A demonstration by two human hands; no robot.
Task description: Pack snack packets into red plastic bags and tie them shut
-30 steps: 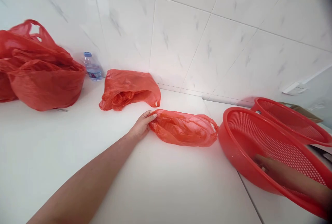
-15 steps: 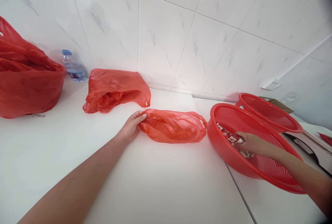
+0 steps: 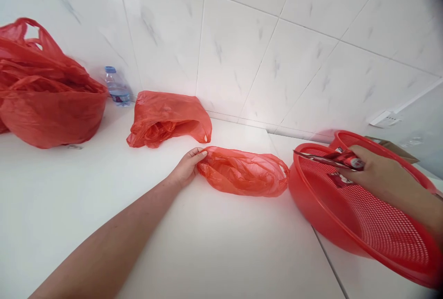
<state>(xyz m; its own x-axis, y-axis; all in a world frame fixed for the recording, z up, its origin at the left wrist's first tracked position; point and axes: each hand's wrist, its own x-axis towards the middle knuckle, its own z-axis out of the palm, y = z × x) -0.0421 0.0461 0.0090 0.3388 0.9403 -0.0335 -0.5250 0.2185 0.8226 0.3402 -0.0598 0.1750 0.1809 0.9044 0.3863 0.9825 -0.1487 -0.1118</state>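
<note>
My left hand (image 3: 189, 168) pinches the left rim of a red plastic bag (image 3: 242, 174), which lies on the white table with its mouth spread open. Above a red perforated basket (image 3: 321, 202), my right hand (image 3: 372, 167) is closed on several small red snack packets (image 3: 344, 158). One of the packets points out to the left, seen edge-on. Printing on them is too blurred to read. The part of the basket under my right hand and forearm is hidden.
Behind stands a second red basket (image 3: 349, 140), near a cardboard box (image 3: 394, 149). A crumpled red bag (image 3: 169, 110) lies by the tiled wall. Further left are a water bottle (image 3: 117, 89) and a large red bag (image 3: 55, 114) stuffed with more bags.
My right hand has lifted the snack packets up out of the basket. The left hand keeps its pinch on the bag. The whole view has shifted slightly.
</note>
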